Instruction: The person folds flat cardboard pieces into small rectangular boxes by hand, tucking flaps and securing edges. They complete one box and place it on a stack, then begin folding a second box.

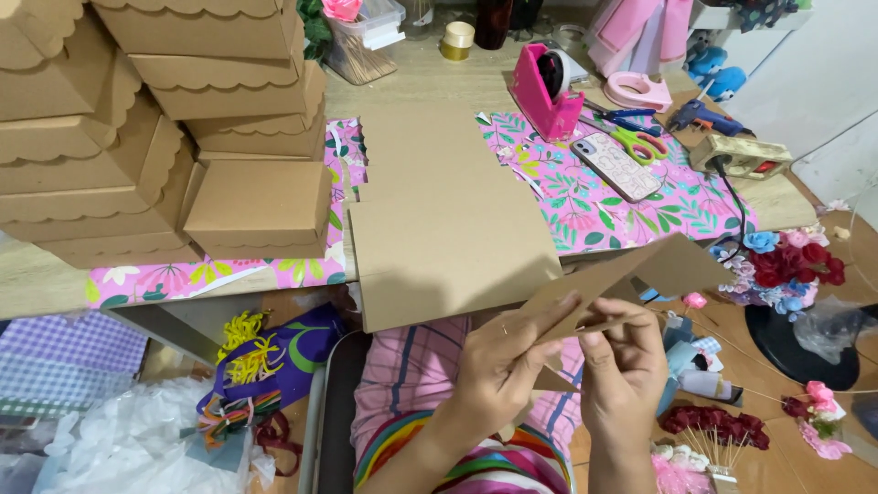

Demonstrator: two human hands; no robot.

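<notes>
My left hand (501, 359) and right hand (624, 361) pinch a brown cardboard piece (640, 274), its long axis pointing up-right, away from me.

The stack of scalloped cardboard boxes (137, 110) is cut off by the top and left edges. The lower part of the folded cardboard piece (631, 274) is hidden behind the left hand (503, 361) and right hand (622, 366), so the grip on it cannot be fully seen. The bottles (494, 20) at the back of the surface (430, 78) are cropped by the top edge. The pattern on the phone case (615, 166) is too small to be made out.
</notes>
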